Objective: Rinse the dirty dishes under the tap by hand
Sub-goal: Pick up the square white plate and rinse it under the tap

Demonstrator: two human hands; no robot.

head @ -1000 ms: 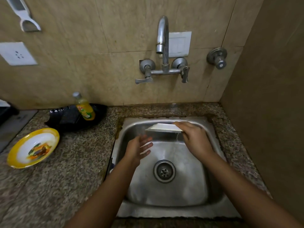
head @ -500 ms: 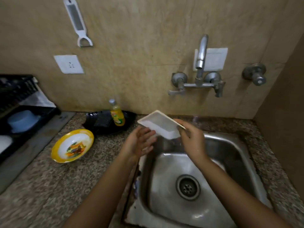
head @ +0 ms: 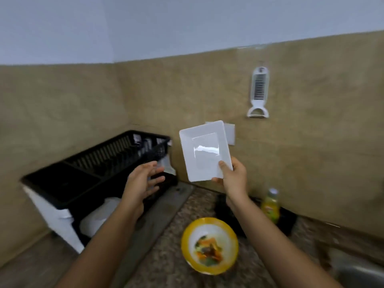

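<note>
The right hand point(head: 232, 177) is pinching the lower corner of the white rectangular plate point(head: 204, 150), with the thumb lying on its face and the other fingers curled behind it. The left hand point(head: 143, 179) is holding nothing; its fingers are spread and relaxed, a little blurred, and it is hovering just in front of the black dish rack point(head: 99, 163). The plate is being held in the air, tilted, just to the right of the rack and above the level of its top edge. Its face is showing only a bright reflection and no food, so I am judging that this plate is rinsed and is going to the rack. To the right of the rack and lower, a yellow-rimmed plate point(head: 209, 245) is lying on the granite counter point(head: 162, 267) with coloured food remains in it, so it seems this one is waiting for the tap. Further right from the rack a yellow bottle point(head: 270, 205) is standing at the wall, and only a corner of the sink point(head: 361, 275) is showing; the tap is not visible.
</note>
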